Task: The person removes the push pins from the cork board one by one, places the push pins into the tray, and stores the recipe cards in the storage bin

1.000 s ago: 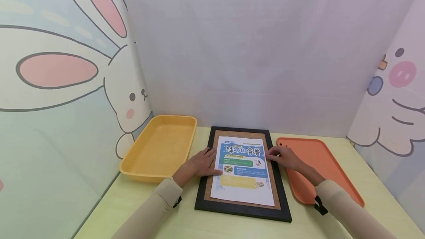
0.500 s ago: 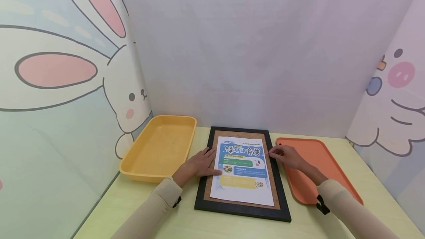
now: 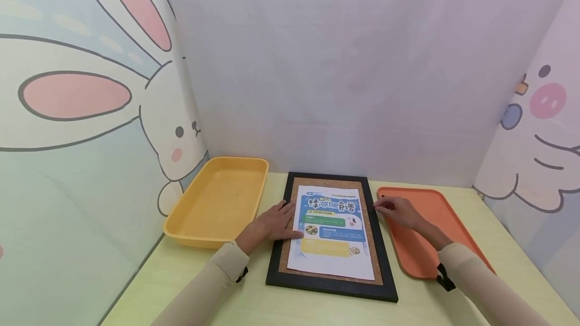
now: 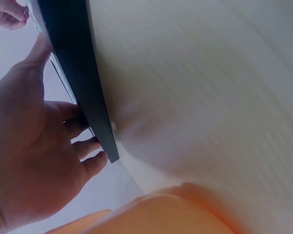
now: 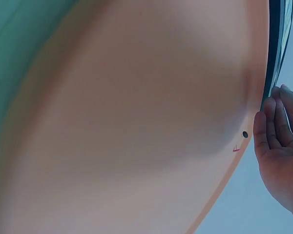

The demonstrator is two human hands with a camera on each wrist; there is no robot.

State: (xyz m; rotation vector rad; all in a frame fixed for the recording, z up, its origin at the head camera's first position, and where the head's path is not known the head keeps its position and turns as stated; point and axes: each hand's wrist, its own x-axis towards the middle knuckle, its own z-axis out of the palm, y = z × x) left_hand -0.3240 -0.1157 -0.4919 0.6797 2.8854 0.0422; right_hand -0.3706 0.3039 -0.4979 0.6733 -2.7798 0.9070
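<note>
A printed poster sheet (image 3: 333, 235) in Chinese lies on a cork board (image 3: 380, 275) with a black frame (image 3: 335, 287). My left hand (image 3: 274, 223) rests flat across the frame's left side, its thumb on the sheet's left edge. In the left wrist view my left hand (image 4: 44, 141) has its fingers over the black frame. My right hand (image 3: 399, 210) is at the frame's upper right side, above the orange tray (image 3: 435, 230), thumb and forefinger drawn together. In the right wrist view the right hand's fingers (image 5: 273, 129) are bent; anything small between the fingertips is hidden.
A deep yellow tray (image 3: 222, 200) stands left of the frame. The orange tray has a small dark hole (image 5: 245, 134) near one corner. Behind the pale table (image 3: 254, 306) hangs a plain curtain (image 3: 335, 74); cartoon-printed panels (image 3: 81, 180) stand at both sides.
My right hand has moved a little to the right, from the sheet's right edge to the frame's right side. The left hand and the sheet have stayed in place.
</note>
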